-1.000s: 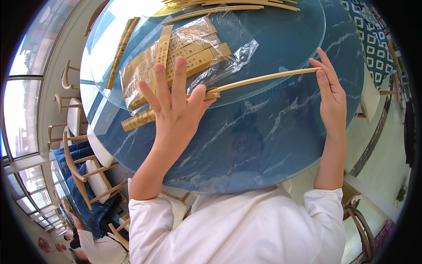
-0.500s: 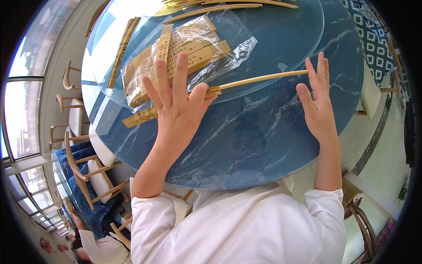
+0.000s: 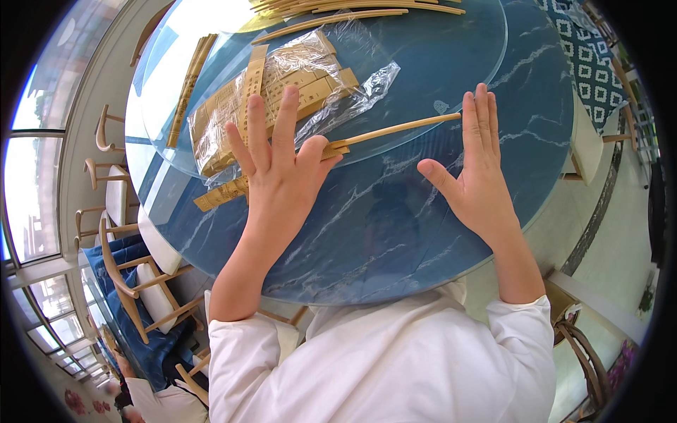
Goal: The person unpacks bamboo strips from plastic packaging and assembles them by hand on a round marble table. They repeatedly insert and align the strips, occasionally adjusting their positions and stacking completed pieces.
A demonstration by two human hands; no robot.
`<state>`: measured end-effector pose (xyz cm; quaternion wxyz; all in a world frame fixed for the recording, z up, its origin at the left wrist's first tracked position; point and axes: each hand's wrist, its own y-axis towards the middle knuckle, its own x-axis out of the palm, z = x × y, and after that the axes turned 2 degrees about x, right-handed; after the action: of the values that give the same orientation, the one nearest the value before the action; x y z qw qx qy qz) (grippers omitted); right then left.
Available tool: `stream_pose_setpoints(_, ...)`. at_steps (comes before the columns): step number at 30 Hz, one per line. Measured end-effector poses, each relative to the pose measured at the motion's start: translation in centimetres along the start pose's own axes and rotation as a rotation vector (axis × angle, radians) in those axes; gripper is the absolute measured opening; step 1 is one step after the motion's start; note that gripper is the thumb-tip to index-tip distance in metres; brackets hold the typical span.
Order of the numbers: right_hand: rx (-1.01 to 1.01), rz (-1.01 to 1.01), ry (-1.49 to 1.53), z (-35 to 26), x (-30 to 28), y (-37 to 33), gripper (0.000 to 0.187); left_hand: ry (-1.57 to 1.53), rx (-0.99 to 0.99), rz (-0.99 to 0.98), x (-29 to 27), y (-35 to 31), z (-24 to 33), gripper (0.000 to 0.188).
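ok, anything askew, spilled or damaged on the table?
Slightly askew: one paper strip lies across the brown paper stack at a different angle, and crumpled plastic trails off the stack's right side. Nothing looks spilled; the chopsticks jutting from the left hand show no visible damage.

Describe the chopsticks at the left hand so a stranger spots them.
On the blue round table, find the left hand. Pale chopsticks run from it toward the right hand. Unlike the bare sticks farther back, their left end sits in a gold paper sleeve.
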<state>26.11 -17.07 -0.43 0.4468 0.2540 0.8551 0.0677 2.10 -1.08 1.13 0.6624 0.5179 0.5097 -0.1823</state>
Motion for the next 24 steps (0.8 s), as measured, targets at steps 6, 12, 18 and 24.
stream_pose_setpoints(6, -0.028, -0.017, -0.408, 1.2, -0.8, 0.6, 0.098, -0.006, -0.002, -0.008, -0.2, 0.2, 0.1, 0.036)
stream_pose_setpoints(12, -0.024, 0.044, -0.455, 1.6, -0.8, 0.9, 0.096, -0.010, -0.006, -0.012, 0.0, 0.1, 0.0, 0.036)
stream_pose_setpoints(18, -0.050, 0.062, -0.427, 0.7, -0.8, 0.7, 0.096, -0.015, -0.002, -0.007, -0.1, 0.2, 0.2, 0.035)
stream_pose_setpoints(24, -0.052, 0.058, -0.468, 0.2, -0.4, 0.7, 0.095, -0.046, 0.002, -0.005, 0.0, 0.0, 0.1, 0.033)
